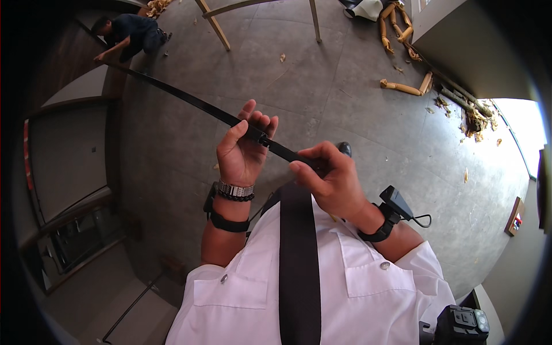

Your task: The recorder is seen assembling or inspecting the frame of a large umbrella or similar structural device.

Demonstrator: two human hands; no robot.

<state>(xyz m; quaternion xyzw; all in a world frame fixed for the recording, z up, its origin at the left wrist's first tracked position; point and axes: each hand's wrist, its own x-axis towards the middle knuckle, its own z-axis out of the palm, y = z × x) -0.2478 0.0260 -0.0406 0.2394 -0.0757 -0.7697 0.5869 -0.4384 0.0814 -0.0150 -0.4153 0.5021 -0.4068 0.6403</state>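
Note:
A long, narrow black strip point(192, 102) runs straight from the upper left down to my hands. In front of my chest it has a joint or clip point(263, 140) with a small gap showing. My left hand point(244, 144), palm up, grips the strip just left of this joint, thumb on top and fingers curled behind. My right hand point(333, 178) pinches the short part right of the joint between thumb and fingers; its end is hidden in the hand. The far end reaches close to the hand of a crouching person point(135, 34); whether that hand holds it I cannot tell.
Grey tiled floor point(345, 109) spreads ahead. A wooden-legged frame point(214, 26) stands at the top. Wooden jointed mannequin arms point(402, 87) and dry leaves point(477, 123) lie right. Dark-framed panels point(69, 161) line the left. My wrists carry black straps, the right one with a boxy device point(397, 201).

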